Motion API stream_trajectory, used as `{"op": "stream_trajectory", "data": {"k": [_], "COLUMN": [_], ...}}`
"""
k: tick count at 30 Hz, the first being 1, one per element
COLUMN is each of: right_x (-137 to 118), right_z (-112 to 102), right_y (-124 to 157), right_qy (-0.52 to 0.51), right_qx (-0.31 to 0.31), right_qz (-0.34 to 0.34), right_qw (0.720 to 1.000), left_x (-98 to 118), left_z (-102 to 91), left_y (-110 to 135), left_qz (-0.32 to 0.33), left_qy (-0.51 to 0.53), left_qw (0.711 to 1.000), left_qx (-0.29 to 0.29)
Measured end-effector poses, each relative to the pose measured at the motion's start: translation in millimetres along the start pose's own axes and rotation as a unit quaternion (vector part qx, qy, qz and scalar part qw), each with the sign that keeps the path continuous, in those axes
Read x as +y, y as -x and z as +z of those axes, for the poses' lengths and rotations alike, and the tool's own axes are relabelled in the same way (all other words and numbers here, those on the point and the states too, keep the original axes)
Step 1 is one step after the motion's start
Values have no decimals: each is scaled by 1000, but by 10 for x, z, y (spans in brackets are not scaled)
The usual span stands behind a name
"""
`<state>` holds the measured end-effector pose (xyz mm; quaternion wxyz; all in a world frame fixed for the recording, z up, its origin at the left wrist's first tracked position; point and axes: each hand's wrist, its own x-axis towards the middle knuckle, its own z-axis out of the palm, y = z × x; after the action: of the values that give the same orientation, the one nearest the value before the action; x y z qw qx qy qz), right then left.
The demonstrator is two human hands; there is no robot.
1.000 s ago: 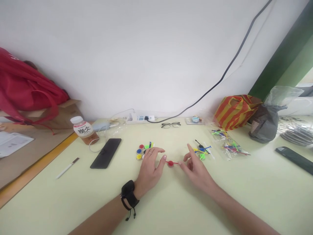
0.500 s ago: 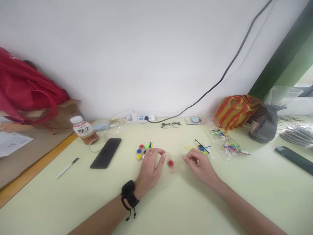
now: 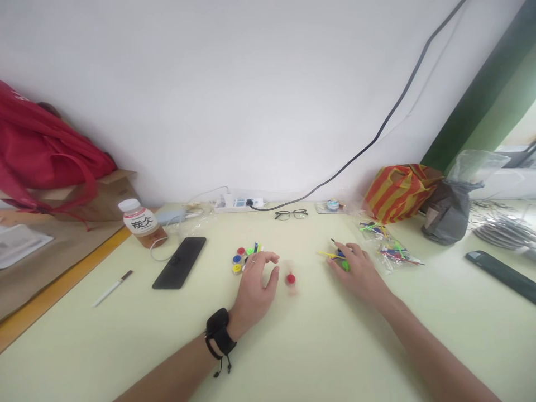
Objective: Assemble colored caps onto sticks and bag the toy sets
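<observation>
A small red round piece lies on the table between my hands, with a pale reddish blur above and below it that looks like spinning. To its left my left hand is open, thumb and forefinger apart, holding nothing. Partly behind that hand are round coloured discs in red, blue, green and yellow, among them a yellow disc. My right hand reaches over a small pile of thin coloured plastic pieces, its fingers spread about them. A yellow stick and a green piece show there; the hand covers the others.
A black phone, a white pen-like stick and a bottle stand or lie at left. Glasses and a power strip are near the wall. Bagged plastic pieces and a striped bag are at right.
My right hand has moved right, away from the red piece and onto the pile of plastic pieces, its fingers spreading. The left thumb and forefinger have drawn slightly away from the red piece.
</observation>
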<state>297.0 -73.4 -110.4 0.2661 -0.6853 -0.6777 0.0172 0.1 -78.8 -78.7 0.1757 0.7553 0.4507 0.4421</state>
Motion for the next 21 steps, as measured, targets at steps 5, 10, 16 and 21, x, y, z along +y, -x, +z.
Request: {"op": "stream_trajectory", "data": {"k": [5,10,16,21], "right_x": [-2,-32,-61,-49], "right_z": [130,154,158,153], "right_y": [-42,-54,0,-21], "right_qy": [-69,-77,-86,-88], "right_qx": [-26,-34,-47,-16], "right_qz": [-64,-85,-60,-11], "right_qw": [995,993,993,996], "left_x": [10,31,61,77], "left_z": [-2,10,13,-11], "left_y": [5,8,7,-8], "left_qz": [-6,38,79,83], "left_qy": [-14,-29,-38,-41], "left_qw": [999,992,982,979], "left_qx": [-37,-119,-166,-183]}}
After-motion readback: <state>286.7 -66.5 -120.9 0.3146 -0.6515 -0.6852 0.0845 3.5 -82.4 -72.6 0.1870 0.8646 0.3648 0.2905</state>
